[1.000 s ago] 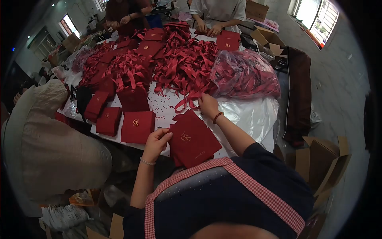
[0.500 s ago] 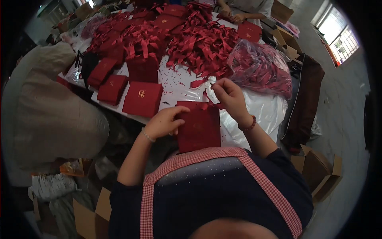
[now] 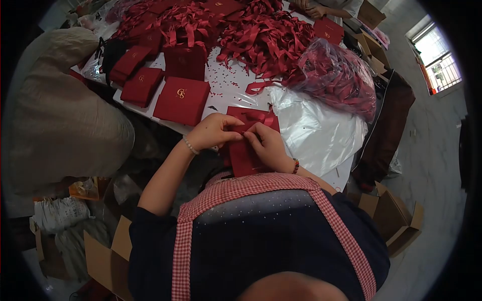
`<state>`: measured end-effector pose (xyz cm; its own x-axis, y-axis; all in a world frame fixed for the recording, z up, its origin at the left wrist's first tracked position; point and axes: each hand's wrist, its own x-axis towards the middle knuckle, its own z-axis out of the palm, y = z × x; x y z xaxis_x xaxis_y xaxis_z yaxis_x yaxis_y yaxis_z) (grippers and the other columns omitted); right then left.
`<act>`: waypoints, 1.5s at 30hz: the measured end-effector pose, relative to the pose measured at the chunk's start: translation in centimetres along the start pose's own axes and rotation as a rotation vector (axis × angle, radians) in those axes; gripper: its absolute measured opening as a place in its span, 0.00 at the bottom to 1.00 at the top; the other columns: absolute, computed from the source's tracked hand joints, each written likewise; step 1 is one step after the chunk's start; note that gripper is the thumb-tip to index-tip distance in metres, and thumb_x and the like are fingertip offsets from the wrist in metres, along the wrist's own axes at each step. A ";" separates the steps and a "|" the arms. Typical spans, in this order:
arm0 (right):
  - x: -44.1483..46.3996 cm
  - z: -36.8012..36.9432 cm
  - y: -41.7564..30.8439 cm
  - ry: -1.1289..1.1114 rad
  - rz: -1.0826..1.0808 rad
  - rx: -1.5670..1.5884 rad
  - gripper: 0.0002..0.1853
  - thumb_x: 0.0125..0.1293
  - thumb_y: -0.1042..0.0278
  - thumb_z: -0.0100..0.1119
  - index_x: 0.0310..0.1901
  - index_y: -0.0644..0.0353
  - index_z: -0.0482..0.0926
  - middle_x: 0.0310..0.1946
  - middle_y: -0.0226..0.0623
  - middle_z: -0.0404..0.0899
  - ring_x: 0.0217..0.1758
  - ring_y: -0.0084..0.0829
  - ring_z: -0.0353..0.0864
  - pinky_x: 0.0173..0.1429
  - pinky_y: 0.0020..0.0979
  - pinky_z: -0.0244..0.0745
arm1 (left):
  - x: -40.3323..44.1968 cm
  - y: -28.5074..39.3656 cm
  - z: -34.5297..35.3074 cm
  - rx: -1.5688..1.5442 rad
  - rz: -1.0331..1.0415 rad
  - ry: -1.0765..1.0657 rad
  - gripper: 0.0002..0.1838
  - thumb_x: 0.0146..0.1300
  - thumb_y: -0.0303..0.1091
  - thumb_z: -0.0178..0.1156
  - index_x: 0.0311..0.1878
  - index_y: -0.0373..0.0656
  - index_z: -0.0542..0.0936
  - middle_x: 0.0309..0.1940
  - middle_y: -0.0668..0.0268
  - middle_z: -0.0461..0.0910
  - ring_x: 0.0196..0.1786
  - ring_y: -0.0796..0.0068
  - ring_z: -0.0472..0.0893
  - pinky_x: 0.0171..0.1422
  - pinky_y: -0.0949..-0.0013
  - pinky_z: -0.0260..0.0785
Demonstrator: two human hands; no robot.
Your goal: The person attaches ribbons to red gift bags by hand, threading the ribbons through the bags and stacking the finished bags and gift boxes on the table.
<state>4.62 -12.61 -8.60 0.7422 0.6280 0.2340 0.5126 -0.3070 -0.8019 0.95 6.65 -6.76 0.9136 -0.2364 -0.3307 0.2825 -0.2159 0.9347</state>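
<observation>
A flat red gift bag (image 3: pixel 246 158) lies upright to me at the table's front edge, against my apron. A loop of red ribbon (image 3: pixel 263 118) lies across its upper part. My left hand (image 3: pixel 215 132) is closed in a pinch at the bag's upper left. Close beside it, my right hand (image 3: pixel 268 145) pinches at the same spot, seemingly on the ribbon's end; the fingertips nearly touch and hide what is between them.
Stacked red bags with gold lettering (image 3: pixel 182 100) stand at the left. Behind lies a heap of red ribbons (image 3: pixel 266 42), with a clear plastic sack of ribbons (image 3: pixel 339 83) to the right. White plastic sheeting (image 3: pixel 321 128) covers the right side. Another person's hands (image 3: pixel 316 11) work at the far end.
My right hand has come down and left from above the bag to meet my left hand, which stays at the bag's left. The view has tilted slightly downward.
</observation>
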 end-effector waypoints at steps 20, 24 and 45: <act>1.2 -3.2 -0.3 -0.370 0.070 0.062 0.19 0.54 0.51 0.60 0.29 0.61 0.72 0.18 0.40 0.75 0.23 0.41 0.77 0.28 0.37 0.69 | -0.9 4.8 0.3 0.142 -0.169 -0.196 0.15 0.63 0.30 0.50 0.50 0.35 0.75 0.30 0.60 0.80 0.23 0.74 0.80 0.26 0.75 0.72; 1.0 -2.3 -1.0 -0.237 -0.073 -0.290 0.22 0.51 0.46 0.62 0.28 0.60 0.72 0.16 0.40 0.74 0.22 0.41 0.76 0.27 0.37 0.69 | 1.5 6.1 -1.2 0.257 -0.339 -0.431 0.14 0.65 0.30 0.48 0.50 0.36 0.74 0.30 0.62 0.79 0.23 0.75 0.80 0.24 0.77 0.72; 2.8 0.2 2.5 -0.327 0.077 -0.409 0.18 0.58 0.52 0.56 0.39 0.60 0.71 0.22 0.45 0.77 0.28 0.46 0.77 0.33 0.43 0.70 | 2.0 -0.7 0.2 0.695 0.473 0.572 0.17 0.60 0.31 0.51 0.52 0.38 0.72 0.36 0.50 0.77 0.41 0.52 0.77 0.45 0.58 0.69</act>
<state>7.89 -11.40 -10.04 0.6439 0.7632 -0.0532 0.6372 -0.5735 -0.5148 2.56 6.12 -8.09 0.9418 0.0091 0.3361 -0.2104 -0.7638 0.6102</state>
